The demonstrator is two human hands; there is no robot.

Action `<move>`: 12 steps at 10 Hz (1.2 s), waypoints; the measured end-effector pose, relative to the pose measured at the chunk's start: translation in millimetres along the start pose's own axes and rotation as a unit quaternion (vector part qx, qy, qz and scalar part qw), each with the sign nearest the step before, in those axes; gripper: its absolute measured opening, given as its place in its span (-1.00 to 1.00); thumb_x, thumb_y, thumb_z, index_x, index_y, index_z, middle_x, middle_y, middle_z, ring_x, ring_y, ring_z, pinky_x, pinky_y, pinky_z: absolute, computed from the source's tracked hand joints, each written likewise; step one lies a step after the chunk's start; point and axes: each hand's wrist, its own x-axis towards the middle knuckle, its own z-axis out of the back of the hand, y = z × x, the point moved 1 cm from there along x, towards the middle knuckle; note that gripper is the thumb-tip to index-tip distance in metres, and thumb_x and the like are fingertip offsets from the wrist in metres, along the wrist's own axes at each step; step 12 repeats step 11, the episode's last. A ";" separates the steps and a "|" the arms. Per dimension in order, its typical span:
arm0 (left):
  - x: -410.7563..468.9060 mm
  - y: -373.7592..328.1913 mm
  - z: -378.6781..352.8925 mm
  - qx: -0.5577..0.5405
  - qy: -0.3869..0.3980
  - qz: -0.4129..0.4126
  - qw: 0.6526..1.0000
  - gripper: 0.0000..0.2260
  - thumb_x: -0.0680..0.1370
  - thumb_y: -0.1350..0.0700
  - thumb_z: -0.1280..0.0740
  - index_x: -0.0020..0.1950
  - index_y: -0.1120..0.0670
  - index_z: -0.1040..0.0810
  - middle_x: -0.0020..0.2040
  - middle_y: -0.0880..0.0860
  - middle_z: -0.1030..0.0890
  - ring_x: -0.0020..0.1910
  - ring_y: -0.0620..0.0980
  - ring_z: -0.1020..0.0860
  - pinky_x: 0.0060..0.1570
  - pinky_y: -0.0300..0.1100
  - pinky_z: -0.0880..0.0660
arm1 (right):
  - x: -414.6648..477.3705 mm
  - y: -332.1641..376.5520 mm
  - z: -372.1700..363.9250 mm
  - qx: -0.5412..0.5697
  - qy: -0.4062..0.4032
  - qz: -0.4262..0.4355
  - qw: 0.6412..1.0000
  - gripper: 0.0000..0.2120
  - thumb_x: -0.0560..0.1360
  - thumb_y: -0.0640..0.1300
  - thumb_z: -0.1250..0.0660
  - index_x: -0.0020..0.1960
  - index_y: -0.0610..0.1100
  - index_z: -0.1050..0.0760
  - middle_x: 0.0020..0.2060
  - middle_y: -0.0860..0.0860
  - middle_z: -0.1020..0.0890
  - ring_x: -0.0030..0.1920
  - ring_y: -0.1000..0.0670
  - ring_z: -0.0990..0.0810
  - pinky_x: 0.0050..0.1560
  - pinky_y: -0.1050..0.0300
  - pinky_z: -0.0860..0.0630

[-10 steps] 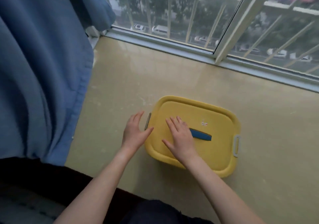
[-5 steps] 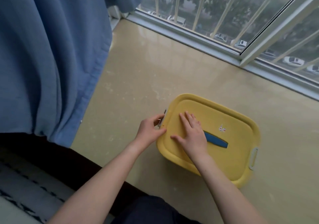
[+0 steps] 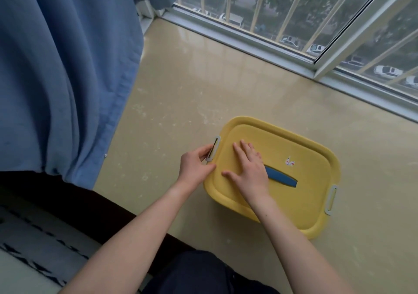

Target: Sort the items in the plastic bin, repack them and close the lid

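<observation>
Bin [image 3: 300, 230] sits lidded on the ledge [image 3: 192, 78] under the window [image 3: 294, 22], curtain [image 3: 63, 78] hanging to its left. Our left hand [image 3: 195, 169] pinches the left latch [image 3: 216, 145]; our right hand [image 3: 251, 176] lies flat, fingers spread, on the lid [image 3: 300, 148], covering one end of the blue handle [image 3: 282, 179].
</observation>
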 end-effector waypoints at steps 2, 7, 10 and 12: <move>-1.3 -1.6 0.6 0.047 -0.009 -0.003 0.999 -0.48 0.29 0.27 -0.45 0.25 0.04 -0.60 0.13 -0.06 -0.65 0.09 -0.22 -0.59 0.20 -0.30 -0.46 | 0.6 -0.9 -1.5 -0.006 0.002 0.000 1.000 -0.15 0.41 0.21 -0.42 0.56 0.03 -0.12 0.56 0.05 -0.11 0.57 -0.01 -0.01 0.52 0.01 0.09; -2.2 -3.5 0.0 0.136 -0.010 -0.058 0.989 -0.54 0.36 0.25 -0.46 0.26 0.03 -0.59 0.17 -0.03 -0.63 0.16 -0.13 -0.57 0.04 -0.69 -0.20 | -0.1 -1.8 -2.1 -0.005 -0.005 0.001 1.000 -0.17 0.42 0.19 -0.42 0.56 0.03 -0.12 0.56 0.06 -0.12 0.56 -0.01 -0.02 0.53 0.00 0.06; -12.9 -7.7 3.9 0.189 0.058 -0.084 0.977 -0.44 0.45 0.24 -0.41 0.44 0.07 -0.40 0.34 0.03 -0.51 0.30 -0.03 -0.48 0.22 -0.42 -0.26 | -1.2 6.0 11.2 -0.021 0.033 -0.005 0.999 -0.19 0.45 0.19 -0.39 0.57 0.03 -0.10 0.56 0.06 -0.11 0.57 -0.03 -0.02 0.54 0.00 0.04; -19.9 -4.4 6.3 0.235 0.082 -0.093 0.964 -0.40 0.48 0.16 -0.40 0.49 0.08 -0.30 0.42 0.05 -0.41 0.37 0.01 -0.39 0.34 -0.22 -0.26 | -7.4 10.6 21.5 -0.008 0.028 -0.004 1.000 -0.33 0.53 0.14 -0.31 0.55 -0.01 -0.16 0.55 0.05 -0.18 0.54 -0.02 -0.13 0.49 0.05 -0.12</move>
